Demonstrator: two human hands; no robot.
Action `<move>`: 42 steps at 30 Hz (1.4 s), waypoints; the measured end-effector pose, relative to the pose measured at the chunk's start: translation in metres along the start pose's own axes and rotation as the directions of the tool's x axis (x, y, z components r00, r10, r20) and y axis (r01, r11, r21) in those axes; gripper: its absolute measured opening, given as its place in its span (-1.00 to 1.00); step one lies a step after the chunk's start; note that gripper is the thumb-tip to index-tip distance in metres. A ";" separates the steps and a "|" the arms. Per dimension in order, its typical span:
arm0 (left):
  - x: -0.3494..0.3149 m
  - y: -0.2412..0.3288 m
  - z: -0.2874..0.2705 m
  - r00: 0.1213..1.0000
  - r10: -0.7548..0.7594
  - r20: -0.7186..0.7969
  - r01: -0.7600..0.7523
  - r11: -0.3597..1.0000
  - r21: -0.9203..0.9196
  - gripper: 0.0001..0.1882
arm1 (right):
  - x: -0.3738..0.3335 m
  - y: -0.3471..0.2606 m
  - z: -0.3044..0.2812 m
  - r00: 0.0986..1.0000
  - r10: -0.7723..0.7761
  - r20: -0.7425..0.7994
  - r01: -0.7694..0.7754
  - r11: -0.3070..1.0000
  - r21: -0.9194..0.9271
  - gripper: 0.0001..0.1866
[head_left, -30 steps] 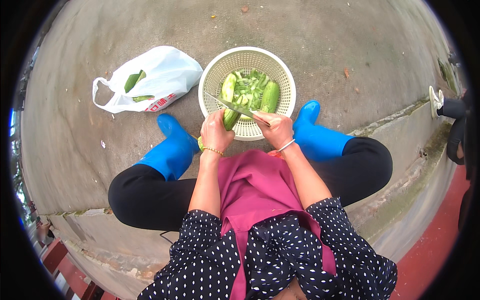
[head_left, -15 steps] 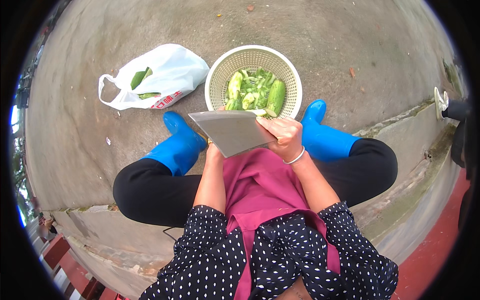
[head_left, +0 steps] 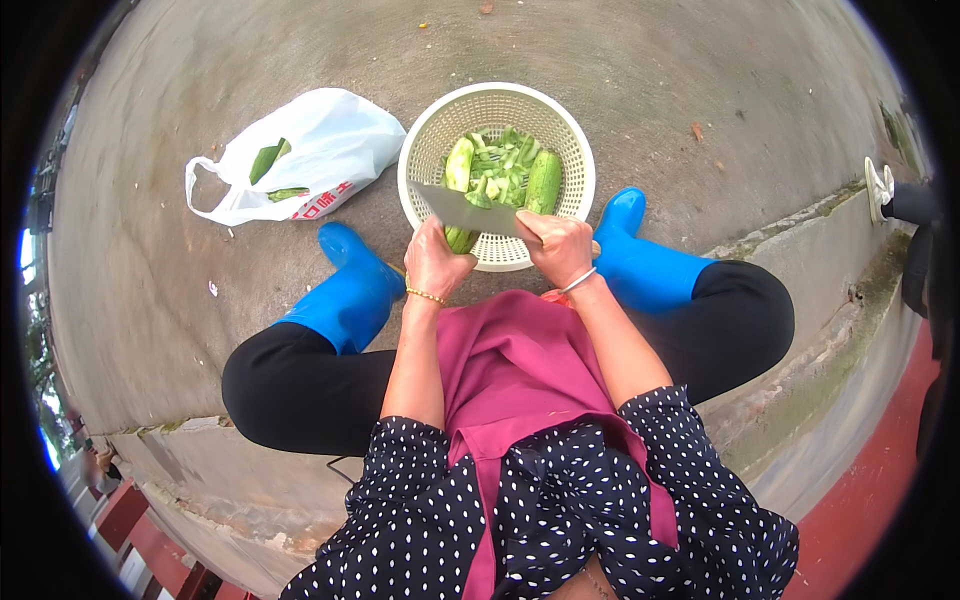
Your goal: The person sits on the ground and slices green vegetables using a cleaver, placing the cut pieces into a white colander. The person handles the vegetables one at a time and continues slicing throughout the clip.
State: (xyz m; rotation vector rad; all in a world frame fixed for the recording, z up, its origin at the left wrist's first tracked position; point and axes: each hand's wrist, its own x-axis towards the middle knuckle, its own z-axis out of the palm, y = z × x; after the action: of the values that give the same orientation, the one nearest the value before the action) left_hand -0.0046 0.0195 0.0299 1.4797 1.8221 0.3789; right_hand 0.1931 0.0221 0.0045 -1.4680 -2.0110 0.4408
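Note:
Over the near rim of a cream plastic basket (head_left: 497, 258), my right hand (head_left: 560, 246) is closed round the handle end of a cleaver (head_left: 465, 212). Its broad grey blade slants left across the basket, partly hiding what lies behind. My left hand (head_left: 438, 262) grips a green gourd (head_left: 462, 239), cucumber-like, with its far part passing behind the blade. Inside the basket are a pale, partly peeled gourd piece (head_left: 459, 165) at left, a darker green gourd piece (head_left: 543, 182) at right, and several light green cut bits (head_left: 502, 165) between them.
A white plastic bag (head_left: 330, 140) with green pieces inside lies left of the basket. My blue boots (head_left: 352, 285) flank the basket on the concrete ground (head_left: 720, 60). A concrete ledge (head_left: 800, 390) runs behind my legs; another person's shoe (head_left: 878, 190) rests at far right.
The cleaver's blade has tipped from broad side up to a narrower slant and moved farther over the basket. Both hands moved forward; the left hand and its gourd now show beside the blade.

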 end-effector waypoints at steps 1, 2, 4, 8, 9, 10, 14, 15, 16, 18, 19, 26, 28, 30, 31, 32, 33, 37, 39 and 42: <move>0.000 -0.008 0.002 0.993 0.066 -0.099 -0.068 0.997 -0.025 -0.44 | -0.004 0.010 0.003 0.991 0.106 0.082 -0.102 0.994 -0.050 -0.92; 0.001 -0.015 0.005 0.972 0.128 -0.198 -0.140 0.989 -0.044 -0.42 | -0.008 0.020 0.005 0.964 0.212 0.158 -0.197 0.974 -0.108 -0.89; 0.000 -0.008 -0.010 0.996 -0.045 -0.078 0.013 0.931 -0.365 -0.45 | -0.008 0.011 0.002 0.918 0.354 0.180 -0.361 0.932 0.007 -0.83; 0.015 -0.025 -0.010 0.974 -0.155 0.165 0.179 0.080 -0.981 -0.50 | -0.003 -0.013 -0.016 0.836 0.514 0.191 -0.549 0.786 0.286 -0.75; 0.019 -0.025 -0.010 0.967 -0.114 0.228 0.213 -0.126 -0.969 -0.52 | -0.002 -0.019 -0.019 0.916 0.399 0.047 -0.391 0.859 0.330 -0.79; 0.021 -0.017 -0.011 0.960 -0.056 0.273 0.241 -0.329 -0.913 -0.53 | 0.005 -0.024 -0.025 0.958 0.266 -0.105 -0.216 0.913 0.347 -0.81; 0.030 -0.035 0.000 0.918 -0.037 0.394 0.320 -0.517 -0.794 -0.47 | 0.018 -0.048 -0.051 0.964 -0.201 -0.172 0.215 0.974 0.065 -0.75; 0.030 -0.043 -0.007 0.853 0.269 0.447 0.518 -0.542 -0.662 -0.46 | 0.015 -0.056 -0.057 0.962 -0.238 -0.132 0.247 0.968 0.053 -0.72; 0.024 -0.026 -0.006 0.934 0.021 0.358 0.328 -0.451 -0.830 -0.50 | 0.012 -0.060 -0.059 0.957 -0.273 -0.097 0.278 0.960 0.035 -0.70; 0.020 -0.008 -0.005 0.886 -0.187 0.424 0.292 -0.486 -0.824 -0.47 | 0.009 -0.064 -0.054 0.931 -0.352 -0.097 0.358 0.932 0.057 -0.67; 0.020 -0.010 -0.002 0.902 -0.190 0.389 0.272 -0.451 -0.850 -0.45 | 0.007 -0.067 -0.052 0.926 -0.368 -0.080 0.373 0.926 0.061 -0.66; 0.016 -0.017 0.014 0.950 -0.233 0.208 0.143 -0.267 -0.953 -0.44 | 0.007 -0.072 -0.043 0.913 -0.406 -0.044 0.408 0.910 0.070 -0.68; 0.014 -0.014 0.015 0.940 -0.273 0.206 0.133 -0.264 -0.955 -0.46 | 0.007 -0.072 -0.043 0.913 -0.407 -0.033 0.408 0.911 0.064 -0.68; 0.013 -0.011 0.015 0.920 -0.316 0.232 0.144 -0.278 -0.950 -0.47 | 0.006 -0.071 -0.042 0.914 -0.405 -0.030 0.406 0.912 0.056 -0.68; 0.013 -0.011 0.015 0.920 -0.316 0.231 0.143 -0.277 -0.950 -0.47 | 0.006 -0.071 -0.042 0.914 -0.404 -0.030 0.406 0.912 0.058 -0.68; 0.013 -0.011 0.015 0.921 -0.315 0.230 0.143 -0.276 -0.951 -0.48 | 0.005 -0.070 -0.042 0.915 -0.403 -0.029 0.404 0.913 0.060 -0.68; 0.013 -0.011 0.014 0.921 -0.314 0.229 0.142 -0.275 -0.951 -0.48 | 0.005 -0.070 -0.042 0.915 -0.403 -0.028 0.404 0.913 0.061 -0.67; 0.014 -0.015 0.018 0.882 -0.323 0.344 0.215 -0.374 -0.902 -0.49 | 0.002 -0.064 -0.035 0.913 -0.402 -0.066 0.405 0.913 0.042 -0.65; 0.016 -0.020 0.018 0.871 -0.315 0.378 0.264 -0.349 -0.899 -0.49 | 0.001 -0.061 -0.036 0.921 -0.387 -0.043 0.389 0.920 0.046 -0.64; 0.018 -0.020 0.016 0.870 -0.333 0.365 0.291 -0.251 -0.923 -0.48 | 0.000 -0.050 -0.030 0.927 -0.365 -0.082 0.369 0.929 0.038 -0.67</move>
State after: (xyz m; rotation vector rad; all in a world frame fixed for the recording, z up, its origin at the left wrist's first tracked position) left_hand -0.0085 0.0267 -0.0004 -0.2444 1.0668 1.1993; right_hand 0.1755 0.0031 0.0561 -1.0251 -2.1351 0.2725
